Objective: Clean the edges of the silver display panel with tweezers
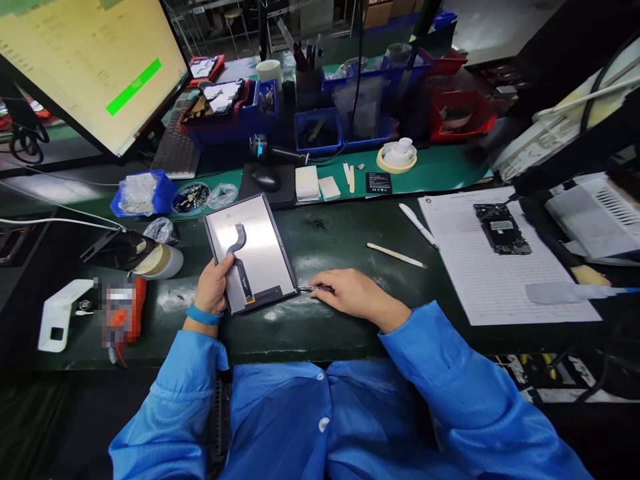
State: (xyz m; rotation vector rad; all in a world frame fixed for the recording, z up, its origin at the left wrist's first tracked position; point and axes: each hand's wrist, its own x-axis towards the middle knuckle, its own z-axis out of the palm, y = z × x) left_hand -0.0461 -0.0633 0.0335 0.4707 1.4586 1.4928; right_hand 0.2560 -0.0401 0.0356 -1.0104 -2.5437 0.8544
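My left hand (213, 283), with a blue band at the wrist, grips the left edge of a tablet display panel (267, 250), thumb on its back. The panel is tilted and shows its silvery back, with a dark ribbon cable (243, 277) running down it to the lower edge. Closed around slim tweezers (320, 289), my right hand (350, 293) rests at the panel's lower right corner. The tweezers' tips point left at that corner; whether they touch it I cannot tell.
A white stick (397, 255) and a white pen (419, 225) lie to the right, beside lined paper (460, 280) bearing a circuit board (503, 229). At left are a red multimeter (133, 310) and a tape roll (167, 263). Blue bins (320, 130) line the back.
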